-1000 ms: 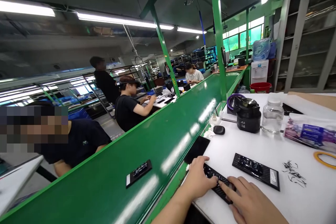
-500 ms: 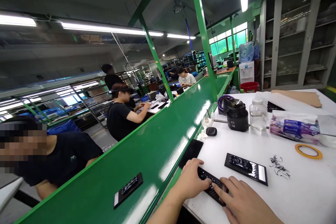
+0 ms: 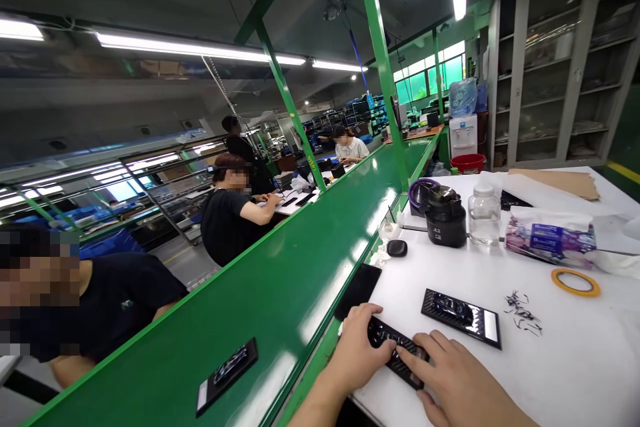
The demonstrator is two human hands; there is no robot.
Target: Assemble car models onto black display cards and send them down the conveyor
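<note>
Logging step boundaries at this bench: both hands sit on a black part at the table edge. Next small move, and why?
Probably lift the black part and place it on the green conveyor. The left hand and right hand both press it flat on the white table; a similar part already lies on the belt, and a second part waits beside it.

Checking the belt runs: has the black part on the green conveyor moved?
Yes. The black part has moved along the conveyor toward the camera, judged against the phone at the table edge.
</note>
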